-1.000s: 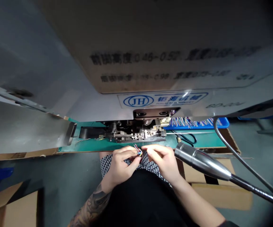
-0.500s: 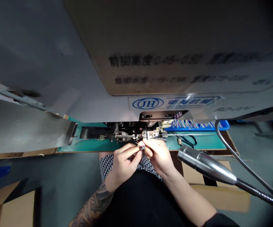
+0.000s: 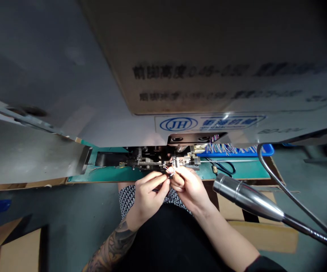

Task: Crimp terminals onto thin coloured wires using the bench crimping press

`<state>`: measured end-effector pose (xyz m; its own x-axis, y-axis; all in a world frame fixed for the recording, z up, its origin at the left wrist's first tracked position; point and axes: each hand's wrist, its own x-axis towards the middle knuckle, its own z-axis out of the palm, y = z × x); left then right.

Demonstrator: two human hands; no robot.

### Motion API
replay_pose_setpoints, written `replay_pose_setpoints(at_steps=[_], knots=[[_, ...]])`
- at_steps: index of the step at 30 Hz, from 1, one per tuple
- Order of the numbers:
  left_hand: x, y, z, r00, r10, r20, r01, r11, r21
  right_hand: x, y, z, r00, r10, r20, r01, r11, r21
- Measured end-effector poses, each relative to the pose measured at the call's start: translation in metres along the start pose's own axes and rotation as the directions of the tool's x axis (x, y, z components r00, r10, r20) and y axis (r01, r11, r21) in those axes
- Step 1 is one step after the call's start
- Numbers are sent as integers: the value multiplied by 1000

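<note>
Across the green worktop [image 3: 106, 175], the right hand [image 3: 191, 186] has just reached the mechanism [image 3: 149, 163], grip unclear; left hand [image 3: 148, 192] pinches wires [image 3: 170, 172], work seemingly centred there.

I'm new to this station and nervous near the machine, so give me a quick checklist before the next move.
1. Wires held by the left hand: ok, pinched at the fingertips.
2. Right hand at the wires: ok, beside them.
3. Right fingers clear of the metal mechanism: cannot tell, they overlap in view.
4. Wire tips aligned: cannot tell, too small.
5. Lamp pointing toward the hands: ok.
</note>
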<state>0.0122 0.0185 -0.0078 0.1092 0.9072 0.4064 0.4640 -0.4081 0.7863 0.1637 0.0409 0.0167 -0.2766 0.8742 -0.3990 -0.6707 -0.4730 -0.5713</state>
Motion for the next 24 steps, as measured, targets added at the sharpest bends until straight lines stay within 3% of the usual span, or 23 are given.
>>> replay_pose_setpoints(at_steps=[12, 15, 18, 20, 22, 24], knots=[[-1, -1, 1, 1000, -8, -23, 8, 1000, -10, 1, 3, 3, 999, -12, -42, 9, 998, -62], [-2, -3, 1, 999, -37, -12, 36, 998, -47, -2, 4, 0, 998, -58, -29, 51, 980, -195], [-5, -5, -5, 993, -107, 51, 114, 977, -178, -12, 7, -12, 987, -159, 5, 146, 892, -428], [-9, -7, -12, 971, -184, 152, 227, 911, -344, -24, 9, -24, 958, -288, -4, 233, 784, -575], [-14, -10, -18, 937, -254, 240, 345, 783, -517, -34, 11, -38, 934, -358, -9, 259, 693, -673], [-19, -13, -20, 913, -303, 272, 407, 650, -641, -42, 13, -48, 975, -219, 40, 180, 671, -719]])
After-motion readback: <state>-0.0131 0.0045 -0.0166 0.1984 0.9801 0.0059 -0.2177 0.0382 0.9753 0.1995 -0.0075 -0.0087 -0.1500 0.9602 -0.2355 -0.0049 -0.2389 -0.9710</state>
